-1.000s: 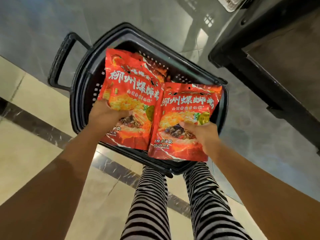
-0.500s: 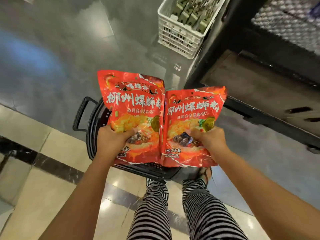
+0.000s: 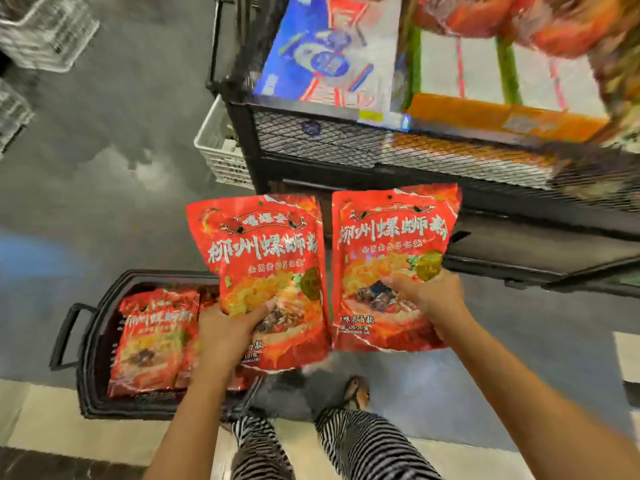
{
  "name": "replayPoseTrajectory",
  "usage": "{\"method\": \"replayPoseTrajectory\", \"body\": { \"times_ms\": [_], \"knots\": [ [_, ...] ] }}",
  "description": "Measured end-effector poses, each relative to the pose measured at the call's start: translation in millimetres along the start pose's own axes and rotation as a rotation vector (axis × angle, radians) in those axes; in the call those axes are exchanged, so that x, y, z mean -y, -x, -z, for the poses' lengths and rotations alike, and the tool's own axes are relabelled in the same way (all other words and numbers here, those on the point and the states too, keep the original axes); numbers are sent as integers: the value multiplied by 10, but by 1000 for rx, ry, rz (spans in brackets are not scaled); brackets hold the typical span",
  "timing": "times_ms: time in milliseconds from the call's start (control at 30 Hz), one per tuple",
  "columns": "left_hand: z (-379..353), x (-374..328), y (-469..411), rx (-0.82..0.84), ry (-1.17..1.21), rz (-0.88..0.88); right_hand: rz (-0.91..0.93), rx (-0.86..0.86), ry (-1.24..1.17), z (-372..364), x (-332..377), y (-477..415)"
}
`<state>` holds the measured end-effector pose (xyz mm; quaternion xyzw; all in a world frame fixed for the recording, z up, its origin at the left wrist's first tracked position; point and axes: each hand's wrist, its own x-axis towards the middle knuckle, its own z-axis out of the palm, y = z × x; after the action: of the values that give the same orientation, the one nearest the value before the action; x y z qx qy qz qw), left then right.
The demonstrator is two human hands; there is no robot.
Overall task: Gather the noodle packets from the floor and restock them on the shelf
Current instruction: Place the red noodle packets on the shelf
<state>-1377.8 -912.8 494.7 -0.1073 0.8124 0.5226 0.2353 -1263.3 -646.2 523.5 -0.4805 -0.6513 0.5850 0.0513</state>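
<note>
Red noodle packet [image 3: 263, 258] held upright in left grip [image 3: 225, 336], second packet [image 3: 391, 244] in right grip [image 3: 429, 303], fingers curled round each, side by side before black mesh shelf [image 3: 329, 143], more packets [image 3: 152, 344] in black basket [image 3: 93, 358] on floor.

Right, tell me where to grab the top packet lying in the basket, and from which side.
Probably the sealed top edge, pinched from above: the packet lies flat, face up, and the basket walls crowd its sides.
</note>
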Motion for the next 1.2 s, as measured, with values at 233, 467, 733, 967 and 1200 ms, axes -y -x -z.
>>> {"method": "replayPoseTrajectory", "body": {
  "times_ms": [233, 467, 733, 967, 1200],
  "knots": [
    [-690, -783, 401, 40, -46, -121, 77, -99, -59, 1286, 350, -86],
    [-1002, -1420, 525, 117, -27, -215, 102, -211, -192, 1990, 530, -18],
    [-1394, -2123, 315, 163, 53, -365, 102, -306, -240, 2344, 853, -383],
    [-1984, -2924, -520, 261, 113, -433, 220, -363, -205, 2454, 1584, -1251],
    [-2564, -3908, -1516, 386, 100, -490, 293, -436, -190, 2456, 2365, -2233]
  ]
}}
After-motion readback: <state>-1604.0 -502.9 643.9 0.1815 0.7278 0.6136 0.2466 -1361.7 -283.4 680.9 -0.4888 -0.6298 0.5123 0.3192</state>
